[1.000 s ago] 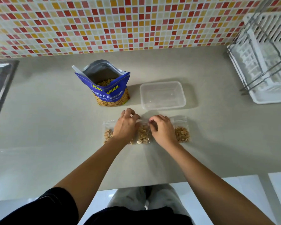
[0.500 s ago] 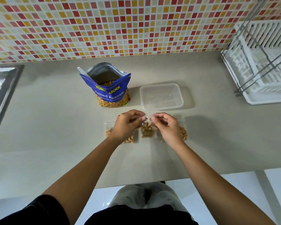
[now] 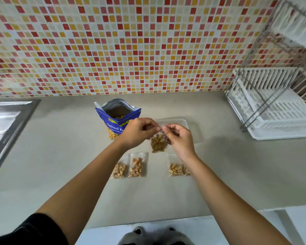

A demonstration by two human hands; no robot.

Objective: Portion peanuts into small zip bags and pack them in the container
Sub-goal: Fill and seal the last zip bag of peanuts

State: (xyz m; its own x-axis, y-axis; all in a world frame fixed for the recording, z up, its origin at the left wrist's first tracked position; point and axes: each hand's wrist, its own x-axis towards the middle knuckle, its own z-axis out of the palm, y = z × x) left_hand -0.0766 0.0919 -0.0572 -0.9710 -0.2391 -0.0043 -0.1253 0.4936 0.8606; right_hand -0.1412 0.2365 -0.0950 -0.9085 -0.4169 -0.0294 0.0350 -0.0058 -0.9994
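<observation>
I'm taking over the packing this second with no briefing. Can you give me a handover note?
Left hand and right hand both pinch the top of the held zip bag, lifted off the counter; sealed or not, cannot tell.
Far-left bag, middle bag, right bag lie filled on the counter.
Peanut pouch stands open; container beside it, no bag visible inside.
Left to do: probably close the held zip bag, pack all four.

One head-worn wide-angle camera, looking forward and down, close over the counter [image 3: 51,165]; tiled wall [image 3: 113,41] fills the upper frame.
</observation>
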